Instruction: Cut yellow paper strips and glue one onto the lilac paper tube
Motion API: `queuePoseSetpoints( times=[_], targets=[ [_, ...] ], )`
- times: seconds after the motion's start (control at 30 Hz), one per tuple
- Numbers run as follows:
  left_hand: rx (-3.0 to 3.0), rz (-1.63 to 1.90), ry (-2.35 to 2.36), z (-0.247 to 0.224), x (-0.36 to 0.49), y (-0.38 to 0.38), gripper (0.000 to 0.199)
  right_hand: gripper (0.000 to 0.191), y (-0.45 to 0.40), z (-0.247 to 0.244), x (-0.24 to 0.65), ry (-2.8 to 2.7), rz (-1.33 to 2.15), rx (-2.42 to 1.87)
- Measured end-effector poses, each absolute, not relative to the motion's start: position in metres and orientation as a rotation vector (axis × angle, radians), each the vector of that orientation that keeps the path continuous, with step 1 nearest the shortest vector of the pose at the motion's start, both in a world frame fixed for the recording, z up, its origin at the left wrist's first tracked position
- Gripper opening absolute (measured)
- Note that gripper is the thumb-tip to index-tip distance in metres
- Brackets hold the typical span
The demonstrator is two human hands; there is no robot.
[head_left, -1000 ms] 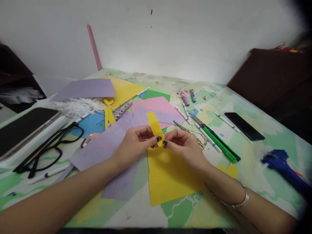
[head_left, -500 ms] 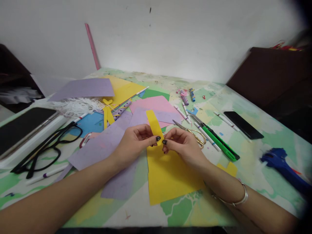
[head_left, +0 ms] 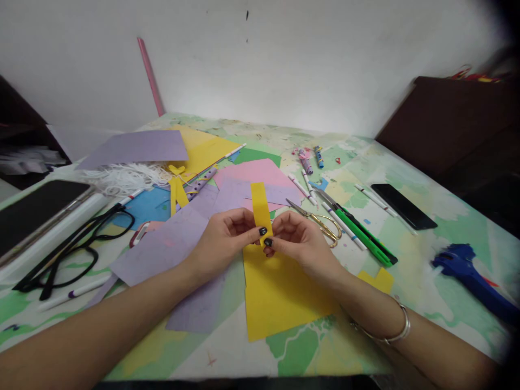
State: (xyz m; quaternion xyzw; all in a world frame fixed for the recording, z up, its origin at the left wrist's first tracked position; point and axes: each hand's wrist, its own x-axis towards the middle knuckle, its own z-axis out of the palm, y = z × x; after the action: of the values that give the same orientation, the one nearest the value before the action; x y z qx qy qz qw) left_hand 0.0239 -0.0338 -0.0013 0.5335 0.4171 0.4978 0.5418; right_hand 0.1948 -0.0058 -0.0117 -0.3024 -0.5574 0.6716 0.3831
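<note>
Between my two hands a narrow yellow paper strip [head_left: 260, 205] stands nearly upright, its lower end pinched at the fingertips. My left hand [head_left: 227, 235] is closed on the strip's left edge, thumb in front. From the other side my right hand [head_left: 303, 241] pinches the bottom end, where the paper looks curled over; the fingers partly hide it. Beneath the hands lies a larger yellow sheet [head_left: 280, 303] on the table. Gold-handled scissors [head_left: 325, 222] lie just beyond my right hand, and a purple sheet [head_left: 162, 249] extends under my left wrist.
To the right are a green cutter [head_left: 371, 241], a black phone [head_left: 402, 206], several white pens and a blue glue gun [head_left: 467, 276]. On the left lie black glasses [head_left: 93, 244], white shredded strands [head_left: 130, 179] and a dark tablet-like slab [head_left: 40, 211]. Pink paper [head_left: 247, 173] lies farther back.
The yellow strip has turned from leaning left to nearly upright. My right thumb has moved slightly left onto its lower end, which now looks curled. The view has shifted slightly.
</note>
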Motion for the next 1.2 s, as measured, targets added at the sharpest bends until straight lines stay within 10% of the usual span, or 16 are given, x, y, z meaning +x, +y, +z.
queuePoseSetpoints(
  times=[1.2],
  targets=[
    [1.217,1.203,1.161,-0.0004,0.0283,-0.0348,0.011,0.031,-0.0094,-0.0070,0.1936,-1.464,1.663,-0.906]
  ],
)
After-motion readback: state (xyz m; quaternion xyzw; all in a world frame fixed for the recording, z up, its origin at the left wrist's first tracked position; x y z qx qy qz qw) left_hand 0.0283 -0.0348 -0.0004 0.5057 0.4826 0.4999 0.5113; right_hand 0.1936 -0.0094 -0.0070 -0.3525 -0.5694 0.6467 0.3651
